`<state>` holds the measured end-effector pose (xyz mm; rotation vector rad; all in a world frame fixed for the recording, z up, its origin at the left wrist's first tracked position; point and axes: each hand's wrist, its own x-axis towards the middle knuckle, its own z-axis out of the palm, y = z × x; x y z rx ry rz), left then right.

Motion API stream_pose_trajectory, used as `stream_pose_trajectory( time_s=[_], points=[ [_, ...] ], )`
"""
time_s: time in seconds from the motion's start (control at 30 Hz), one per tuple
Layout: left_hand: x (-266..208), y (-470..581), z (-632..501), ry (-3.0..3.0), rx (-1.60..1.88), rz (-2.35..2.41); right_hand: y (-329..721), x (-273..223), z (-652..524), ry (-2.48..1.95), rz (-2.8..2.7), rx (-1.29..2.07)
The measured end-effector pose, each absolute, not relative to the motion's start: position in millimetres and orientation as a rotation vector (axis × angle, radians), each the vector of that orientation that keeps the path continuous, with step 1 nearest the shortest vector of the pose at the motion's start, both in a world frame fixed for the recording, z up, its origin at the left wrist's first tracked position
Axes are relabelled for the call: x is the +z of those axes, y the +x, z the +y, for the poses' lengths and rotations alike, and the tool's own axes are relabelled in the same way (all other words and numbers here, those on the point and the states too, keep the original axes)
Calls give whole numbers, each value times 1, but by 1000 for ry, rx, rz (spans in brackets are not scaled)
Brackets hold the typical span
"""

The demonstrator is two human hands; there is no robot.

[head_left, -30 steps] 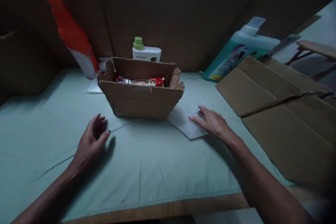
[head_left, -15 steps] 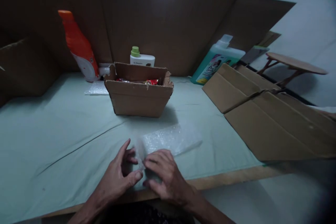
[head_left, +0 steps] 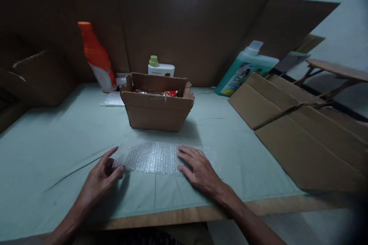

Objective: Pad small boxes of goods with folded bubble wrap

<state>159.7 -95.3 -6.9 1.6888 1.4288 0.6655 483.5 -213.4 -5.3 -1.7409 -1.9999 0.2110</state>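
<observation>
Bubble wrap (head_left: 152, 157) is seemingly steadied flat by the left hand (head_left: 97, 178) at nine o'clock, right hand (head_left: 201, 172) at three. Both are spread wide

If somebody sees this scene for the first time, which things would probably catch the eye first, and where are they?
Probably the tall orange-and-white plastic bottle at the back left, the brightest colour here. Next, the open brown cardboard box in the middle, with shiny red packaging inside. Nearer, a clear bubble-wrap sheet lies on the pale green cloth, the left hand at its left end and the right hand over its right part.
</observation>
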Motion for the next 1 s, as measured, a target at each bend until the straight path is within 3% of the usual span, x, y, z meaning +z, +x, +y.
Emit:
stream_pose_trajectory(
  time_s=[0.3,0.57,0.8,1.0],
  points=[
    [25,198,-17,1834,995,1330,539,18,-143,-1760,-1463,481],
    [16,251,3,1966,887,1146,547,16,-72,-1774,-1449,603],
    [-19,172,-31,2274,602,1382,565,10,-172,-1981,-1715,440],
    [-42,149,-52,2388,660,1361,547,-11,-236,-2039,-1757,244]
  ],
)
